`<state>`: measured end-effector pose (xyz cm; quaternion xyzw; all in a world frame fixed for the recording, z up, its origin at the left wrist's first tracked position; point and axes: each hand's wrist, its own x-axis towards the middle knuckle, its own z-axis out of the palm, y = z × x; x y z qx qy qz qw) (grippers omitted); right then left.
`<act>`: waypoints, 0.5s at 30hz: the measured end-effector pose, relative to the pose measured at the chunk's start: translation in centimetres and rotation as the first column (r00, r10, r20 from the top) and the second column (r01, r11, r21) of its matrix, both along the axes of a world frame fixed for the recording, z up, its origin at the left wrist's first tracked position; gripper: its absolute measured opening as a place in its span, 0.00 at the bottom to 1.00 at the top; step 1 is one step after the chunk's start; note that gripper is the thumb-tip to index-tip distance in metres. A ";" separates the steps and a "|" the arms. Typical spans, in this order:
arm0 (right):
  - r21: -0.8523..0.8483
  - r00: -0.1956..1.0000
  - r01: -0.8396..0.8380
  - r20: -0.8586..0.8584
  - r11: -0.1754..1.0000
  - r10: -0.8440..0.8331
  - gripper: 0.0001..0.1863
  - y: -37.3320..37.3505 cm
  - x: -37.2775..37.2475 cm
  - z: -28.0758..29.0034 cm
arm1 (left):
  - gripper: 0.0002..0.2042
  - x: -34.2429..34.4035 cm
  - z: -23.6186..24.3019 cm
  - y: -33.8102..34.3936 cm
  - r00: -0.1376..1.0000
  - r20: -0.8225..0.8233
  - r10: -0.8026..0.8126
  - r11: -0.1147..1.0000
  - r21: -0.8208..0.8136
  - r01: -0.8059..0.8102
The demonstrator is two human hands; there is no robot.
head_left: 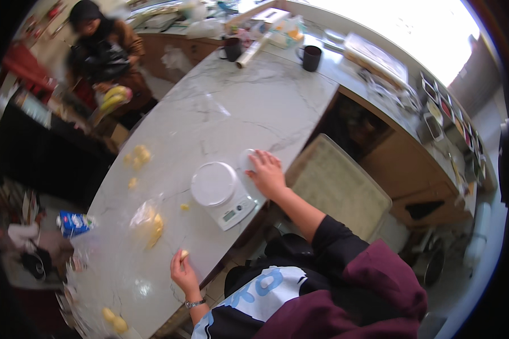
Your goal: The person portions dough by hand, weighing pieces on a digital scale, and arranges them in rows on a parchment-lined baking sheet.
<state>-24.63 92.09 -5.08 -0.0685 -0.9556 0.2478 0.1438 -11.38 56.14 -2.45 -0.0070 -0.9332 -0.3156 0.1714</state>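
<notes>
My left hand (183, 276), a watch on its wrist, is at the counter's near edge with a small pale-yellow dough ball (184, 254) between its fingertips. Beyond it, my right hand (270, 174) grips the edge of a clear, round, shallow dish (246, 160), whose contents I cannot make out. Just left of that dish stands a white kitchen scale (232, 212) with nothing on its round platform. A larger piece of dough (155, 229) lies partly under clear plastic film, left of the scale. A small dough scrap (184, 207) sits between them.
More dough balls (138, 156) lie on the marble counter (209, 118), with others (114, 320) at lower left. Two dark mugs (310, 58) and a cardboard roll (253, 51) stand farther back. A large tray (339, 186) is at right. A person (104, 48) holds yellow fruit.
</notes>
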 end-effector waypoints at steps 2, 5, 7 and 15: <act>-0.075 1.000 0.024 0.007 0.997 -0.024 0.25 -0.3 0.0 -0.4 | 0.17 -0.5 0.9 2.3 0.999 -0.013 0.043 0.983 0.177 -0.040; -0.099 0.999 0.053 0.017 0.994 -0.052 0.24 -0.1 0.0 -0.1 | 0.13 -1.9 2.5 4.4 0.995 -0.065 0.082 0.932 0.359 -0.053; -0.109 0.995 0.096 0.003 0.989 -0.096 0.23 -0.2 0.1 -0.3 | 0.14 -3.0 2.1 4.1 1.000 0.006 0.025 0.996 0.080 -0.025; -0.038 0.996 0.090 -0.025 0.995 -0.091 0.24 -1.5 0.2 -0.5 | 0.19 -4.7 -0.4 5.5 0.973 0.027 -0.229 0.952 -0.204 0.229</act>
